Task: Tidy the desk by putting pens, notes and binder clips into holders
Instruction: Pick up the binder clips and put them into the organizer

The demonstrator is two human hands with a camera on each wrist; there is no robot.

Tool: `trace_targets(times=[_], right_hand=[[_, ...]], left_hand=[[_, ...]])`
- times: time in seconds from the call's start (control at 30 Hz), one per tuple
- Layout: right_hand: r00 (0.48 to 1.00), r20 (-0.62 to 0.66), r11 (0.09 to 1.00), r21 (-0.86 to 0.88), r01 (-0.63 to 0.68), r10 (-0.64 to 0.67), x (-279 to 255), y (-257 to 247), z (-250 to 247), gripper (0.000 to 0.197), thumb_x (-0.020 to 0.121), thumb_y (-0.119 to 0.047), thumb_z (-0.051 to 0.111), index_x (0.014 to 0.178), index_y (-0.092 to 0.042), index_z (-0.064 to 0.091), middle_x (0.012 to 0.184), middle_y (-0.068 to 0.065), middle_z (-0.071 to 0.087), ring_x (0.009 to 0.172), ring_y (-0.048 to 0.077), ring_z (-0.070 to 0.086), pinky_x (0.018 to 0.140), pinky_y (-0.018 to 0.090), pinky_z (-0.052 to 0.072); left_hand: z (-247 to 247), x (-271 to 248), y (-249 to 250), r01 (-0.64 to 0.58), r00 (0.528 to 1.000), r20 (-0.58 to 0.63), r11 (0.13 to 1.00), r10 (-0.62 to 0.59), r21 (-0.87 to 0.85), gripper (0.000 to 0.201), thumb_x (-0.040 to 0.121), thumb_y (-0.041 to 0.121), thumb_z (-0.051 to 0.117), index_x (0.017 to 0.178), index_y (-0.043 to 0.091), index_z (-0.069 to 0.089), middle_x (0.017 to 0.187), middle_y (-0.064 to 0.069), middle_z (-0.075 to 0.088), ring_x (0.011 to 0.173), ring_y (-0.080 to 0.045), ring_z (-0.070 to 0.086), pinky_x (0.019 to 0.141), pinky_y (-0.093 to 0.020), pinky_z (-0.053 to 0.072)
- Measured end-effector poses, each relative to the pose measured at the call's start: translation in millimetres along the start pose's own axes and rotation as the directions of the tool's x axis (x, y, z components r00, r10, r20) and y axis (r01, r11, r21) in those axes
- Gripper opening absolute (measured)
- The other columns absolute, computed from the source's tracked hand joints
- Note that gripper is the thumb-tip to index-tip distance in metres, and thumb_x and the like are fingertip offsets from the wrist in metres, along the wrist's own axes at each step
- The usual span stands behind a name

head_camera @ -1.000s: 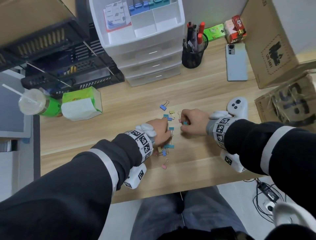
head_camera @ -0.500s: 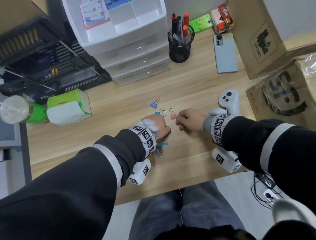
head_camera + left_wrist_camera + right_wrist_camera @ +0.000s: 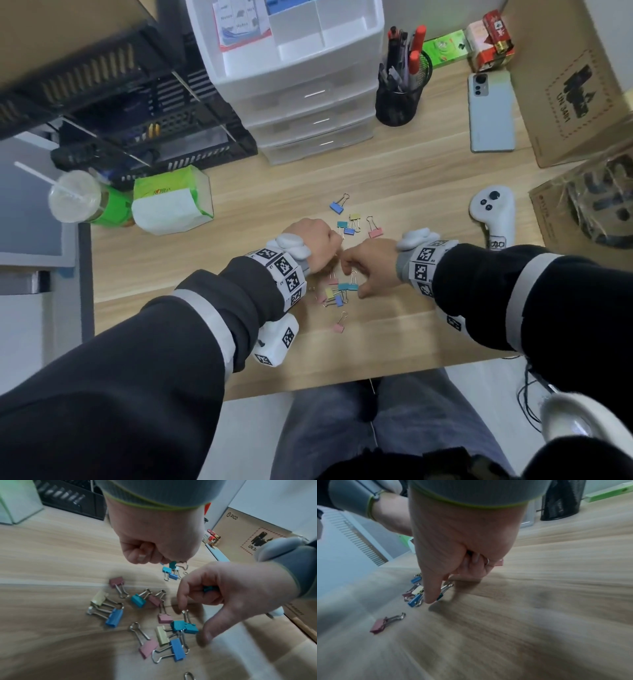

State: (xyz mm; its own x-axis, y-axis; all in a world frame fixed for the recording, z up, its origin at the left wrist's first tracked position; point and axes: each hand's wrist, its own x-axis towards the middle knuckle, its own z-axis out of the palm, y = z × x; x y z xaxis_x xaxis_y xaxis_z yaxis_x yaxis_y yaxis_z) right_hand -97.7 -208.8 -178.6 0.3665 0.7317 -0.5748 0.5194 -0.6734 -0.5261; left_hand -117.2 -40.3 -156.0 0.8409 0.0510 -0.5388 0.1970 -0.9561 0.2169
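Observation:
Several coloured binder clips lie on the wooden desk: a far cluster, a near pile and a lone pink clip. My left hand is a closed fist just above the desk; a sliver of blue clip shows under its curled fingers. My right hand keeps a teal clip and a pink one in its curled fingers. Its index finger touches the wire handle of a teal clip in the near pile, with the thumb beside it.
A black mesh pen holder with pens and a white drawer unit with open top compartments stand at the back. A phone, a white controller, cardboard boxes, a tissue pack, a cup and black trays ring the clips.
My right hand has come back from the far cluster to the near pile, carrying clips. My left fist has lifted off the near pile, which now lies uncovered between the hands.

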Motion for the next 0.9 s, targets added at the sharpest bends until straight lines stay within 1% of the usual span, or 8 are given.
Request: trace_targets(times=[0.1,0.23,0.37,0.5,0.63,0.73,0.83,0.9], right_hand=[[1.0,-0.024,0.994,-0.103,-0.021,0.018,5.6,-1.8,7.0,0.033,0.077,-0.04,0.076,0.104,-0.032,0.058,0.082,-0.011,0.06,0.079,0.016,0.061,0.059,0.027,0.041],[0.998,-0.029,0.991,-0.126,-0.052,0.049,5.4,0.8,10.1,0.022,0.082,-0.041,0.068,0.099,-0.03,0.06,0.086,-0.012,0.06,0.08,0.017,0.061,0.062,0.027,0.044],[0.994,-0.013,0.991,-0.088,-0.105,0.104,2.6,5.3,6.4,0.02,0.082,-0.041,0.062,0.094,-0.027,0.056,0.088,-0.008,0.061,0.079,0.017,0.062,0.064,0.029,0.05],[0.984,-0.03,0.98,0.107,-0.169,0.173,0.8,7.8,1.5,0.023,0.087,-0.042,0.063,0.089,-0.021,0.055,0.084,-0.004,0.062,0.076,0.02,0.06,0.068,0.032,0.048],[0.971,-0.046,0.922,0.328,-0.206,0.233,4.2,8.2,-4.5,0.029,0.098,-0.04,0.05,0.075,-0.023,0.047,0.078,-0.002,0.054,0.077,0.022,0.051,0.07,0.032,0.041],[0.948,-0.021,0.792,0.556,-0.253,0.317,5.2,5.3,-10.3,0.03,0.097,-0.034,0.044,0.07,-0.022,0.05,0.072,-0.001,0.054,0.072,0.021,0.051,0.069,0.03,0.041],[0.934,0.181,0.494,0.808,-0.32,0.309,4.5,0.1,-17.1,0.034,0.092,-0.029,0.04,0.061,-0.015,0.044,0.05,0.002,0.043,0.044,0.017,0.036,0.042,0.019,0.027],[0.934,0.282,0.293,0.894,-0.34,0.221,6.0,1.5,-20.2,0.028,0.084,-0.027,0.038,0.059,-0.014,0.042,0.048,0.004,0.039,0.042,0.014,0.026,0.038,0.015,0.018]], left_hand=[[2.7,-2.2,-12.5,-0.054,0.998,0.013,0.999,0.054,0.005,0.048,0.096,0.036,0.043,0.057,0.01,0.054,0.056,-0.005,0.052,0.058,-0.03,0.052,0.053,-0.032,0.038],[2.4,-5.6,-25.1,-0.098,0.995,0.014,0.994,0.098,-0.039,0.042,0.097,0.033,0.046,0.071,0.007,0.066,0.071,-0.008,0.067,0.067,-0.031,0.062,0.064,-0.04,0.052],[-2.6,-7.7,-31.7,-0.056,0.998,0.011,0.997,0.057,-0.054,0.04,0.099,0.029,0.039,0.077,0.003,0.061,0.078,-0.015,0.064,0.069,-0.032,0.056,0.065,-0.037,0.046],[-9.6,-11.4,-39.0,0.066,0.997,0.047,0.995,-0.062,-0.076,0.035,0.094,0.028,0.042,0.065,0.01,0.048,0.063,-0.008,0.047,0.057,-0.024,0.04,0.057,-0.032,0.035],[-13.7,-17.3,-38.8,0.117,0.989,0.109,0.98,-0.1,-0.163,0.048,0.099,0.028,0.042,0.055,0.01,0.04,0.053,-0.005,0.04,0.05,-0.021,0.036,0.052,-0.03,0.03],[-13.7,-19.0,-41.6,0.133,0.986,0.146,0.93,-0.087,-0.342,0.052,0.099,0.043,0.05,0.069,0.002,0.064,0.061,-0.01,0.063,0.047,-0.017,0.054,0.048,-0.022,0.039],[-15.6,-20.0,-40.8,0.135,0.985,0.155,0.896,-0.076,-0.422,0.046,0.096,0.042,0.06,0.075,0.002,0.068,0.065,-0.009,0.065,0.05,-0.018,0.059,0.041,-0.017,0.035],[-17.6,-20.6,-39.0,0.144,0.984,0.161,0.893,-0.082,-0.427,0.041,0.095,0.039,0.061,0.083,0.001,0.071,0.069,-0.012,0.067,0.057,-0.023,0.06,0.041,-0.018,0.037]])
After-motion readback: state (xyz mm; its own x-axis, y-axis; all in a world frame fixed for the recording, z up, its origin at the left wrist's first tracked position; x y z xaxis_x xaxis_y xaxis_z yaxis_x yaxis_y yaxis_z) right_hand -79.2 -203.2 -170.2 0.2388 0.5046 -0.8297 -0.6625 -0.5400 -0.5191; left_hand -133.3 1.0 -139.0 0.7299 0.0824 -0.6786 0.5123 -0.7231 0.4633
